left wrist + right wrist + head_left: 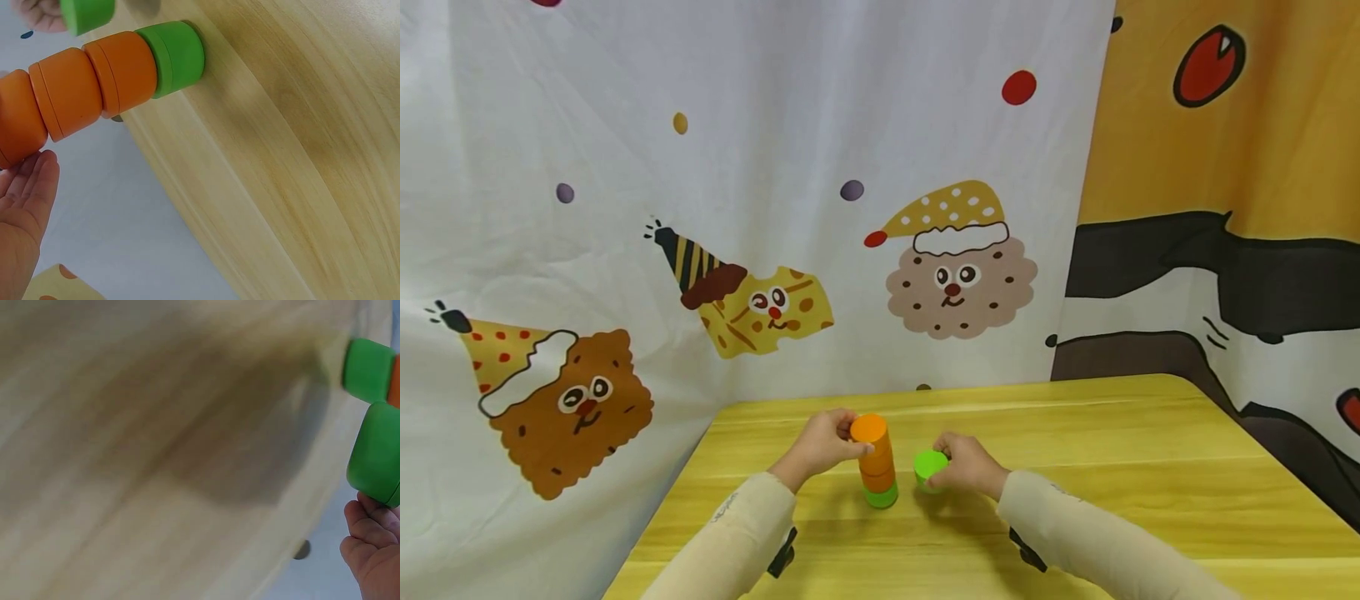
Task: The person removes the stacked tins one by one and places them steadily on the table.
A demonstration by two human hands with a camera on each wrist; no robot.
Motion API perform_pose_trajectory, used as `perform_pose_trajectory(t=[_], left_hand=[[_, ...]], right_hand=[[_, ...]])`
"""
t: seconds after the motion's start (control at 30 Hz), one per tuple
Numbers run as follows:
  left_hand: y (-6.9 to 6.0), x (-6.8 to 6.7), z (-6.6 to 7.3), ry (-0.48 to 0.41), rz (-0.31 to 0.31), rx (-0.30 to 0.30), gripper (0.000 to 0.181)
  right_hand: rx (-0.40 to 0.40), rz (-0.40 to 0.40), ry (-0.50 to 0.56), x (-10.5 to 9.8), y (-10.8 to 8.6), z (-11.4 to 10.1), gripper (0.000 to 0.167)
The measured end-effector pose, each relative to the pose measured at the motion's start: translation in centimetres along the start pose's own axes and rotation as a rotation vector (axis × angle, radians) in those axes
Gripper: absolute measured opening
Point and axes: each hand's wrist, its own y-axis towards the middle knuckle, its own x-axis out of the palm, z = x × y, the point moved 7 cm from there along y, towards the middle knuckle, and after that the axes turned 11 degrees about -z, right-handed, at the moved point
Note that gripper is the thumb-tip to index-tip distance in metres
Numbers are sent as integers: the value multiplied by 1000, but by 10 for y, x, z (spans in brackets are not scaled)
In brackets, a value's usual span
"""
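A stack of round blocks stands upright on the table, a green block (882,497) at the bottom and several orange blocks (877,462) above it. My left hand (823,446) pinches the top orange block (19,119) from the left, thumb in front and fingers behind. To the right of the stack, my right hand (972,467) grips a second green block (930,468) between thumb and fingers. In the right wrist view that block (377,453) appears close to the stack's green base (367,370), with the fingertips of my right hand (378,550) against it.
The wooden table (1097,450) extends to both sides of the blocks and in front of them. Behind it hangs a white curtain (790,108) with cartoon figures, and an orange, black and white patterned cloth (1232,183) hangs at the right.
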Motion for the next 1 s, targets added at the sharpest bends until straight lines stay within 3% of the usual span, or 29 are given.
perform_pose_trajectory(t=[0.5,1.0], left_hand=[[-2,0,2,-5,-11,5,39],[-2,1,2,-24,-9,4,40]], right_hand=[[20,-6,4,14,0,20,46],[35,-20,-34,15,-7,18,50]])
